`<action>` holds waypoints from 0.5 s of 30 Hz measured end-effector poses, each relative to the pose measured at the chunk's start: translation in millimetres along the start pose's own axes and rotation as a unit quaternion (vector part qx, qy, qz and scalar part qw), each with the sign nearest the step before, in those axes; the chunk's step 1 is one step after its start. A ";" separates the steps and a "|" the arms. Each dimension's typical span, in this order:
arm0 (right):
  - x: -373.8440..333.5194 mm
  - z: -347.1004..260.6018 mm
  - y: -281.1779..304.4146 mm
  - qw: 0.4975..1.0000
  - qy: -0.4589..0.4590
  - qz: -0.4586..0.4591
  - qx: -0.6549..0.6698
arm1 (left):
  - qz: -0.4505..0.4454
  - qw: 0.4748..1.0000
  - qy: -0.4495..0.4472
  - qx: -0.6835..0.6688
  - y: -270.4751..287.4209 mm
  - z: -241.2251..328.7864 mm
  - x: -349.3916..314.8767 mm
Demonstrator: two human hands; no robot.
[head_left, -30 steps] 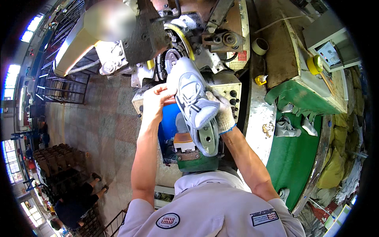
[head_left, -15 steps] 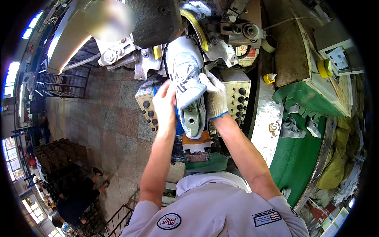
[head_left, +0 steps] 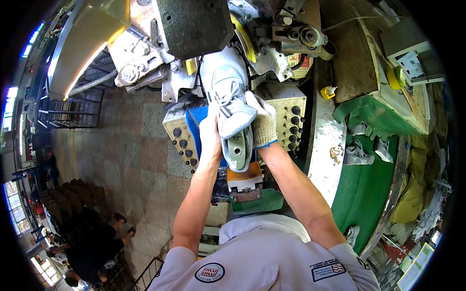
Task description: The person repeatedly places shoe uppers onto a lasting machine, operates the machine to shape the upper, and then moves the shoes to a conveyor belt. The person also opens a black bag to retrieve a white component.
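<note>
Counted one left hand (head_left: pixel 209 132), one right hand (head_left: pixel 264 118), one grey shoe (head_left: pixel 227 107) and two control panels (head_left: pixel 175 141) (head_left: pixel 280 105). At least three further shoes (head_left: pixel 357 156) (head_left: pixel 383 151) (head_left: pixel 353 235) lay on one green surface (head_left: pixel 364 196). One co-worker (head_left: pixel 97 247) was noted.

The shoe (head_left: pixel 223 72) is pale grey and white, with light laces (head_left: pixel 224 97) and small dark stripes. It sits top side up. Its toe points away from the person, and the tip is hidden under a dark block (head_left: pixel 194 26). In the open heel end is a green foot shape (head_left: pixel 236 145) with a round hole.
</note>
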State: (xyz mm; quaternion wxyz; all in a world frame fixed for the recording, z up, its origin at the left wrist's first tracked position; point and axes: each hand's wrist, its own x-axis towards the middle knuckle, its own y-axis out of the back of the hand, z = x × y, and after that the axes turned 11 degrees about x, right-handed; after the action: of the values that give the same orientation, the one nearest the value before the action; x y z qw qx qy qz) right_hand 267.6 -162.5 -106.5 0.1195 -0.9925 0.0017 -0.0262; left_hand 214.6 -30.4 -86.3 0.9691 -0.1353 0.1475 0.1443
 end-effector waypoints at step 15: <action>1.9 -26.1 0.5 0.998 -0.055 -0.018 0.002 | -0.019 0.994 -0.105 0.028 2.4 -36.1 18.2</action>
State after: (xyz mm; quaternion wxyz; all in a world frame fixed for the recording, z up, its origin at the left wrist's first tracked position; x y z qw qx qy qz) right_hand 268.1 -169.2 -81.2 0.1212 -0.9920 -0.0231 0.0262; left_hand 221.5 -34.9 -126.0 0.9851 -0.0953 0.0464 0.1355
